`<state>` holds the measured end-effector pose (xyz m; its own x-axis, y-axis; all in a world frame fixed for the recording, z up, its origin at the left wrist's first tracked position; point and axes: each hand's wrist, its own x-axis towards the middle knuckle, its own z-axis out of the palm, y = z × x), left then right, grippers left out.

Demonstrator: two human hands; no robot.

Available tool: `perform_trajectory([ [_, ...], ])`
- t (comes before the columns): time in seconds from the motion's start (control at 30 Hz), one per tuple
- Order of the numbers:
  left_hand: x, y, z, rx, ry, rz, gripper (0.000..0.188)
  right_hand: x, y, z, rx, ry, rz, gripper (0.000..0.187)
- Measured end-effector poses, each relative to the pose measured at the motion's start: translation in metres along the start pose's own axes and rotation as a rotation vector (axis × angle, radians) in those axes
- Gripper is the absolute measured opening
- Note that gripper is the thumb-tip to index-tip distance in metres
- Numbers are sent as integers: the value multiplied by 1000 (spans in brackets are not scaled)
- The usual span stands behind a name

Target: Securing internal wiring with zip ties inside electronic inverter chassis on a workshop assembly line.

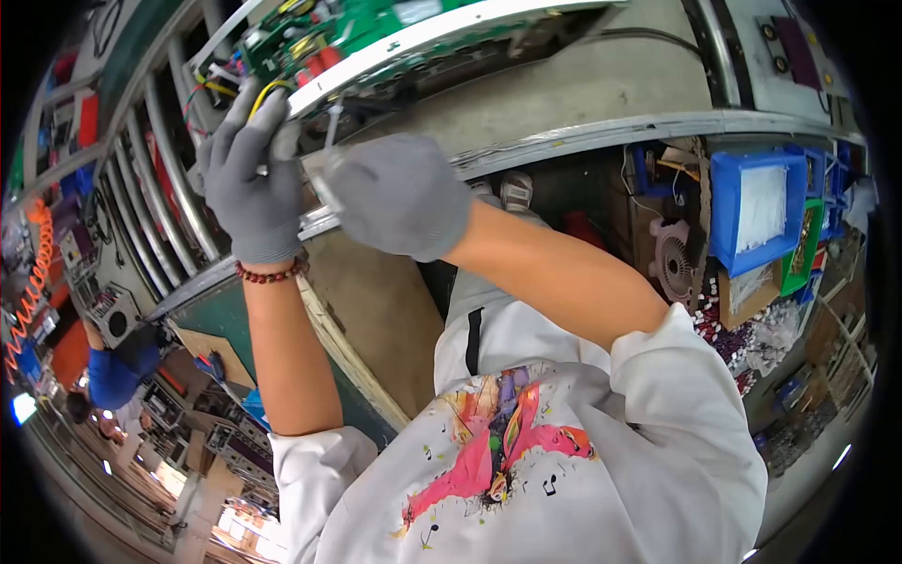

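Note:
A metal chassis [395, 58] with a white-edged front panel is at the top, with green circuit boards [362, 26] and coloured wires inside. My left hand [249, 183], in a grey glove, grips its left end beside a yellow wire [271, 92]. The fingers reach up over the corner, and the thumb is bent below. My right hand [399, 197], also gloved, is closed around a screwdriver-like tool. Its thin metal shaft [334, 124] points up at the underside of the panel; the tip is hard to make out, and the glove covers most of the handle.
Metal rollers [155, 183] lie left of my left hand, and a metal rail [601, 134] edges the bench. At right stand a blue bin [759, 202] of white pieces, a green bin [801, 246] and a pink fan [672, 258]. Another person in blue [120, 374] is far left.

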<state>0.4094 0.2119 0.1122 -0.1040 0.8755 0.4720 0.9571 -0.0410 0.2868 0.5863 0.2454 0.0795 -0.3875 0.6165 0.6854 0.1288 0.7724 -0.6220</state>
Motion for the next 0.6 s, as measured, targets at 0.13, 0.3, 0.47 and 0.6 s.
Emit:
perform_trajectory([
  [0.13,7,26,-6,39,-33,-16,27,-8,2,-10,78,-17,136,15],
  [0.3,-38,102,26,-604,301,-563,53,-96,-16,-130,93,-237,275,20],
  [0.47,-40,94,127,-666,242,-814,68,-222,12,-302,-262,-177,788,30],
  [0.6,-45,70,149,-348,278,-1039,53,-284,36,-446,-1149,640,1105,33],
])
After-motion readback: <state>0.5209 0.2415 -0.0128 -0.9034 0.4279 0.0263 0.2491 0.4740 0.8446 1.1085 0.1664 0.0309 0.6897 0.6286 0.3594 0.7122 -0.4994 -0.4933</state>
